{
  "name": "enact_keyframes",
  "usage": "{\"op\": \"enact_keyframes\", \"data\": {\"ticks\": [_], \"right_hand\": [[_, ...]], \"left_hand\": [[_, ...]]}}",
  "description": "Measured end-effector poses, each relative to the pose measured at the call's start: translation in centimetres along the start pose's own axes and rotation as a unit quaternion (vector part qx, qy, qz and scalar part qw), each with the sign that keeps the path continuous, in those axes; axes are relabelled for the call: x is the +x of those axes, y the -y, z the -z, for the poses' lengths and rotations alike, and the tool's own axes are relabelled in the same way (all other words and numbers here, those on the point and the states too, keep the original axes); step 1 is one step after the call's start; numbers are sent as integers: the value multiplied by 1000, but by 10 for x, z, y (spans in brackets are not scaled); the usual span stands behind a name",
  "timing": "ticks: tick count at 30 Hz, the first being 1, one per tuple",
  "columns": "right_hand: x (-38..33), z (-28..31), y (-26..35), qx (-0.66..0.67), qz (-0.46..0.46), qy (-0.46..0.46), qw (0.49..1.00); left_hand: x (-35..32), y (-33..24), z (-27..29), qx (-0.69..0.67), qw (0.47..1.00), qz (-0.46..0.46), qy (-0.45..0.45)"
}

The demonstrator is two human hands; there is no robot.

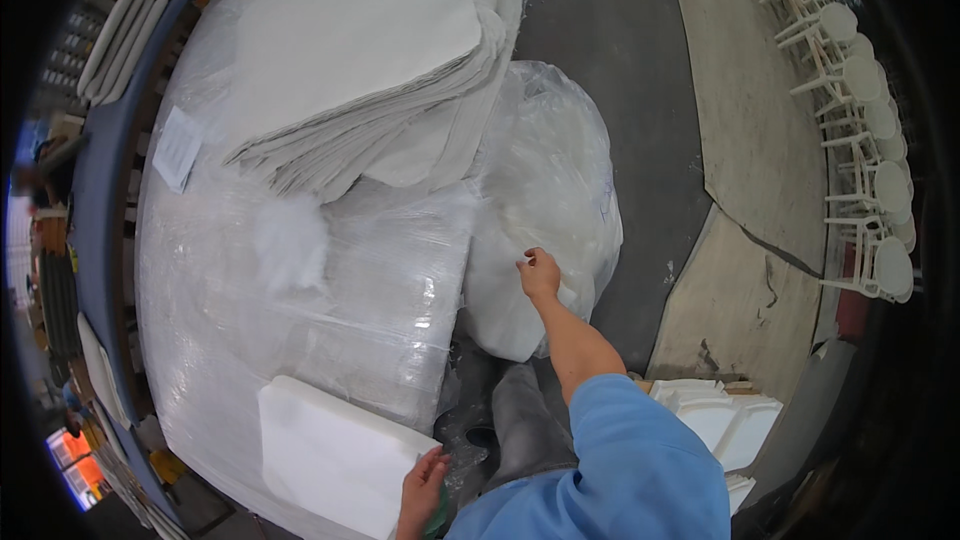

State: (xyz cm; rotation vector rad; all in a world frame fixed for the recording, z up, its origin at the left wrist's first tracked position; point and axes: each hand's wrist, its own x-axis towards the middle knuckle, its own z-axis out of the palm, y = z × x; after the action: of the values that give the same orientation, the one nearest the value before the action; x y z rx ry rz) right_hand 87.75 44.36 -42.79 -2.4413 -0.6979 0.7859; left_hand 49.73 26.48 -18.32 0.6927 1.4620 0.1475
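Now the right hand (540, 275) pinches the thin film of the clear plastic bag (545, 190) bulging just right of the wrapped stack (300, 260): light, slippery, tear-prone, best gathered by its neck. The left hand (425, 485) grips a stiff white foam sheet (330, 455) by its near edge.

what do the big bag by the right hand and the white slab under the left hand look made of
Bag: thin clear plastic film, glossy and crinkled, pinched by the right hand. Slab: matte white, flat with rounded corners, probably foam or padding, though the look leaves it open; the left hand rests on its edge.
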Motion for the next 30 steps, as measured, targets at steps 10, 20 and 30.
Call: {"op": "enact_keyframes", "data": {"ticks": [10,20,30], "right_hand": [[-34,2,-7,-103,167,-24,980],[-133,37,-5,-91,172,118,974],[-126,65,-33,137,67,139,979]], "left_hand": [[82,-57,-20,74,995,-17,66],[248,-136,-159,16,993,38,112],[217,-105,-111,96,986,-59,120]]}}
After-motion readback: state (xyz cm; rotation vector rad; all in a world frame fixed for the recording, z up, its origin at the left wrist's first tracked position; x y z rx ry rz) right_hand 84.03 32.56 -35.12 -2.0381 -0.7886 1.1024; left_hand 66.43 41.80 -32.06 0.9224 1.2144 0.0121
